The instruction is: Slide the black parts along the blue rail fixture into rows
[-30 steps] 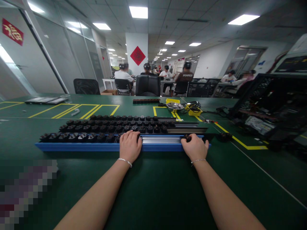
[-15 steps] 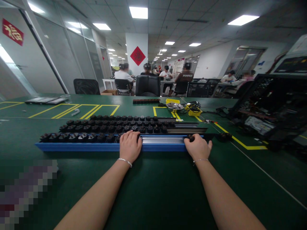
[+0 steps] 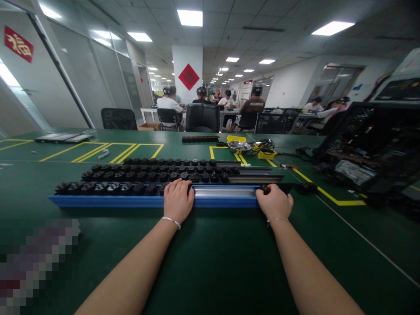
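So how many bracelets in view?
2: left bracelet on the wrist by the left hand, right bracelet by the right hand. Both hands are at the blue rail. On background people, too small to tell.

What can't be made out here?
Head view:
Small black rounded piece: mostly hidden by the right hand.
Long blue straight rail: one stretch covered by the left hand.
Purplish-gray long object: mosaic-blurred, cut off by the left edge.
Black boxy equipment case: cut off by the right edge.

Ceiling lights (image 3: 190, 18) glaring white overhead, green tabletop (image 3: 210, 267) dim below! Pixelation blots the lower left; edges stretch.
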`<state>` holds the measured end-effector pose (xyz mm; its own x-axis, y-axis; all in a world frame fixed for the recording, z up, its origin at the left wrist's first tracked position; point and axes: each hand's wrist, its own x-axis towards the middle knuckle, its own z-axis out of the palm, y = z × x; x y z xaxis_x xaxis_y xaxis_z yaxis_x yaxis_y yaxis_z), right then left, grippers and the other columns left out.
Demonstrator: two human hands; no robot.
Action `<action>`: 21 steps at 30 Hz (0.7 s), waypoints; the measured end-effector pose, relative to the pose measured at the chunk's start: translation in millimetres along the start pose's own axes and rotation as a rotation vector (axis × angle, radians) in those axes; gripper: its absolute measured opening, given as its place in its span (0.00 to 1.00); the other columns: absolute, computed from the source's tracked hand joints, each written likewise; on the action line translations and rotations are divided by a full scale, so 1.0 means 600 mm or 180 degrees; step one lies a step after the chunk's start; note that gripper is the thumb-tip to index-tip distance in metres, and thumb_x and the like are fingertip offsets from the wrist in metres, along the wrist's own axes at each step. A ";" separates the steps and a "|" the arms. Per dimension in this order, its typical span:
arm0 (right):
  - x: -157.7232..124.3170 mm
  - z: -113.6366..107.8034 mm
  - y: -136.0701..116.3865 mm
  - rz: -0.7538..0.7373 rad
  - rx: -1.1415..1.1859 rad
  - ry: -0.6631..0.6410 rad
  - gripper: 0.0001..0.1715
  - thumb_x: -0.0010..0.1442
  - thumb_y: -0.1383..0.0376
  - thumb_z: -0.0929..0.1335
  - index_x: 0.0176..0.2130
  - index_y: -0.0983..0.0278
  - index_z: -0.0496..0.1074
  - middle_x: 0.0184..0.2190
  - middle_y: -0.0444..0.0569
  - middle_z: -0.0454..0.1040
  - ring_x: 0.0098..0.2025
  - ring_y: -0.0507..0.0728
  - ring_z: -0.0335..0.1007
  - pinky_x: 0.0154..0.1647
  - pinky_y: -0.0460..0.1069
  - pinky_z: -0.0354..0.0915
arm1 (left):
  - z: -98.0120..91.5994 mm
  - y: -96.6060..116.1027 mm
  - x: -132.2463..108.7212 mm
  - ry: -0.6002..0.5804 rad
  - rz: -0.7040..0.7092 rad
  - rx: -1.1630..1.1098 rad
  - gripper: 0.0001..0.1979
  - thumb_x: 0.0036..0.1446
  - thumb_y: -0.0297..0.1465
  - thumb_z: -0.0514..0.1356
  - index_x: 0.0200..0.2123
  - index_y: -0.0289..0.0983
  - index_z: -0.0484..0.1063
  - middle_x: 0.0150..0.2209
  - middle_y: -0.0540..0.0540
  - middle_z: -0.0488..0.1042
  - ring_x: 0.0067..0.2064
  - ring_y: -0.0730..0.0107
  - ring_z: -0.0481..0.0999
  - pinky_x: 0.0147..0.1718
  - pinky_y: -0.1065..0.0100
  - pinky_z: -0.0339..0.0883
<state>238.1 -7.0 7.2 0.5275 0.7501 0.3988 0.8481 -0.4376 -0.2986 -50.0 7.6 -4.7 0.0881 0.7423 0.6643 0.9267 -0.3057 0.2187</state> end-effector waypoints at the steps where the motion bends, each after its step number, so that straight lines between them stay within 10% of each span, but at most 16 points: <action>1: 0.001 0.000 0.000 0.0003 -0.0010 0.0002 0.20 0.51 0.58 0.60 0.39 0.65 0.70 0.34 0.53 0.74 0.41 0.61 0.67 0.55 0.59 0.49 | 0.000 0.000 0.000 0.0001 0.0001 -0.0006 0.15 0.58 0.34 0.51 0.45 0.38 0.71 0.45 0.42 0.75 0.54 0.57 0.66 0.54 0.55 0.53; 21: 0.014 -0.010 0.022 0.0362 0.0109 -0.0057 0.21 0.54 0.57 0.60 0.42 0.64 0.71 0.37 0.54 0.73 0.41 0.62 0.66 0.36 0.52 0.60 | -0.001 0.001 0.000 0.0020 -0.0005 -0.0029 0.15 0.58 0.34 0.51 0.45 0.38 0.71 0.45 0.42 0.75 0.54 0.57 0.66 0.54 0.55 0.54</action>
<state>254.1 -9.9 11.9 0.6190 0.7054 0.3452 0.7804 -0.5035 -0.3707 -49.9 7.2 -4.1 0.0844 0.7391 0.6683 0.9234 -0.3100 0.2263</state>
